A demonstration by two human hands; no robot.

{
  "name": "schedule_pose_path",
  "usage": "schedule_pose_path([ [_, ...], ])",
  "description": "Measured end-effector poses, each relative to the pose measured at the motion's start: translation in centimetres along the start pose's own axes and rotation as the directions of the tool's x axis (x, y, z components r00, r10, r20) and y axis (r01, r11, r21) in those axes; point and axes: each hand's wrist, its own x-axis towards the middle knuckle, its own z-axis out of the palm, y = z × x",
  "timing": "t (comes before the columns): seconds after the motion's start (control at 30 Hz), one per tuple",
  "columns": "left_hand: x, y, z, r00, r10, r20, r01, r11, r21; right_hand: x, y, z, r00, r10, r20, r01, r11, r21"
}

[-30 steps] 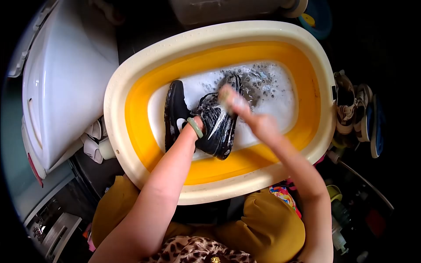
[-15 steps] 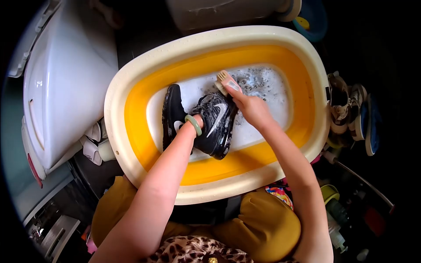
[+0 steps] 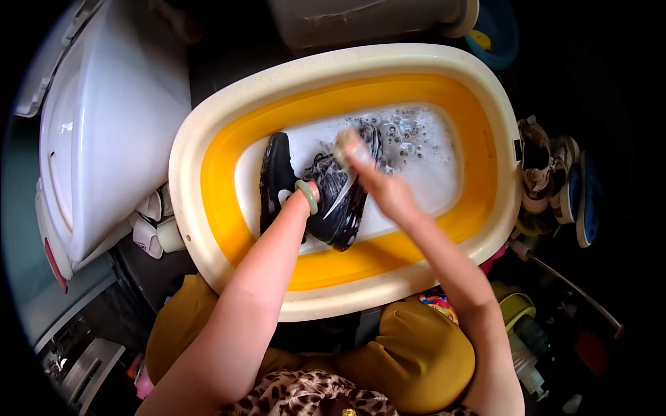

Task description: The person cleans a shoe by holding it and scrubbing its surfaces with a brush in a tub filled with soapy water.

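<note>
A black sneaker (image 3: 347,225) with a silver swoosh and suds on its upper sits in the yellow and cream basin (image 3: 186,159). My left hand (image 3: 313,188) is pushed into its opening and holds it; the fingers are hidden inside. My right hand (image 3: 390,193) is closed round a scrubbing brush (image 3: 345,147), blurred by motion, which is over the sneaker's laced upper. A second black sneaker (image 3: 276,170) lies just left of it in the foamy water (image 3: 423,166). A green bangle (image 3: 308,197) circles my left wrist.
To the left stands a large white glossy tub (image 3: 125,118). White slippers (image 3: 147,238) lie beside the basin. Several shoes (image 3: 548,173) line its right side. A translucent bin (image 3: 361,21) is behind, and a green container (image 3: 515,308) sits at lower right.
My right hand has moved the brush down and slightly left, from beyond the sneaker's toe end onto its upper. The left hand stays in the sneaker.
</note>
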Motion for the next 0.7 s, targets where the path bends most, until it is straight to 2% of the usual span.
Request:
schedule_pose_path([
  [0.03, -0.1, -0.1, 0.1, 1.000, 0.007, 0.002, -0.007, 1.000, -0.015, -2.4, -1.0, 1.3, 0.999, -0.011, 0.050, 0.006, 0.994, 0.110],
  [0.1, -0.2, -0.2, 0.4, 1.000, 0.020, 0.000, -0.020, 0.999, -0.048, -6.6, -3.2, 2.1, 0.993, -0.068, 0.096, 0.053, 0.988, 0.146],
  [0.13, -0.2, -0.3, 0.5, 1.000, 0.025, -0.001, -0.025, 0.997, -0.068, -7.7, -2.7, 2.4, 0.980, -0.158, 0.120, 0.153, 0.987, 0.050],
  [0.17, -0.1, -0.3, 0.7, 1.000, 0.031, 0.002, -0.031, 0.996, -0.084, -7.9, -1.5, 2.3, 0.980, -0.149, 0.130, 0.142, 0.988, 0.062],
  [0.23, 0.1, 0.1, 0.8, 0.999, 0.038, 0.000, -0.037, 0.994, -0.102, -5.5, 1.6, 0.9, 0.958, -0.126, 0.259, 0.161, 0.980, -0.121],
  [0.3, 0.4, 0.4, 0.6, 0.999, 0.040, 0.003, -0.039, 0.995, -0.096, -1.3, 3.0, -1.4, 0.995, -0.085, 0.050, 0.094, 0.973, -0.210],
  [0.37, 0.2, 0.6, 0.3, 1.000, 0.022, 0.009, -0.022, 0.997, -0.073, 1.4, 2.7, -3.9, 0.996, 0.079, 0.041, -0.062, 0.944, -0.323],
  [0.43, 0.0, 0.4, 0.1, 1.000, -0.001, 0.016, 0.001, 1.000, -0.024, 2.5, 7.2, -4.8, 0.977, 0.186, -0.106, -0.208, 0.943, -0.261],
  [0.5, -0.3, 0.0, 0.3, 0.999, -0.026, 0.027, 0.025, 0.999, 0.020, 1.8, 12.8, -4.0, 0.945, 0.225, -0.239, -0.261, 0.956, -0.131],
  [0.53, -0.5, -0.1, 0.6, 0.999, -0.035, 0.032, 0.034, 0.999, 0.035, 0.7, 13.9, -3.5, 0.913, 0.326, -0.247, -0.354, 0.932, -0.080],
  [0.57, -0.6, -0.6, 1.0, 0.998, -0.053, 0.041, 0.051, 0.997, 0.055, -0.6, 13.2, -2.9, 0.912, 0.333, -0.238, -0.361, 0.928, -0.086],
  [0.6, -0.8, -0.9, 1.2, 0.997, -0.065, 0.046, 0.062, 0.996, 0.072, -1.6, 12.0, -2.1, 0.866, 0.499, -0.036, -0.499, 0.866, 0.024],
  [0.67, -1.0, -1.3, 1.7, 0.995, -0.080, 0.055, 0.075, 0.993, 0.091, -3.3, 9.0, -1.4, 0.863, 0.462, 0.205, -0.471, 0.882, -0.007],
  [0.7, -1.1, -1.3, 1.8, 0.995, -0.084, 0.059, 0.078, 0.992, 0.097, -4.1, 7.9, -1.4, 0.921, 0.299, 0.249, -0.281, 0.954, -0.105],
])
